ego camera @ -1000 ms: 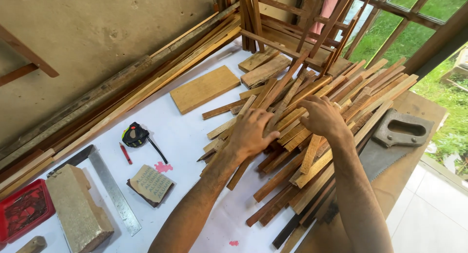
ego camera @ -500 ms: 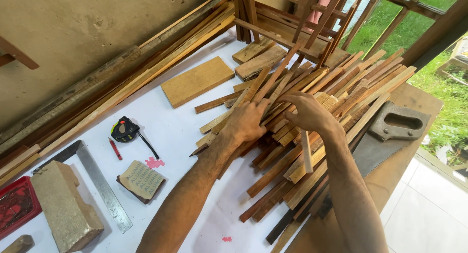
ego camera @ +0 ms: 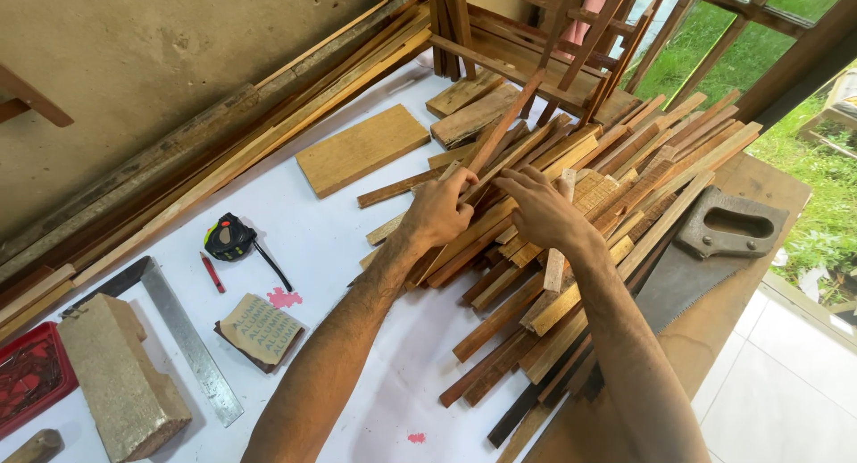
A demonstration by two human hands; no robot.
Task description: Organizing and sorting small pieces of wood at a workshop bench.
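Left hand (ego camera: 439,211) rests on the heap of thin wooden strips (ego camera: 571,249), fingers curled round the near end of one long dark strip (ego camera: 500,133) that rises out of the heap toward 12 o'clock; thumb appears to press it from the side, probably to steady it apart from its neighbours. Right hand (ego camera: 540,211) sits just beside the left, at its 3 o'clock, palm down, fingertips spread flat on the strips. Whether it grips any single strip I cannot tell; it looks more like pressing the heap flat.

Heap fans from 6 o'clock up to 2 o'clock of the hands, strips crossing loosely, none aligned.

Surroundings:
- handsaw (ego camera: 705,258) at 3 o'clock, blade partly under the strips, handle free at the table edge.
- flat board (ego camera: 361,149) at 10 o'clock, lying apart on the white tabletop (ego camera: 312,240).
- tape measure (ego camera: 230,238) and red pencil (ego camera: 212,272) at 9 o'clock, well apart from the hands.
- steel square (ego camera: 183,333), sanding block (ego camera: 262,331) and pale stone block (ego camera: 120,383) toward 8 o'clock.
- long battens (ego camera: 223,150) stacked against the wall, out of the working area.
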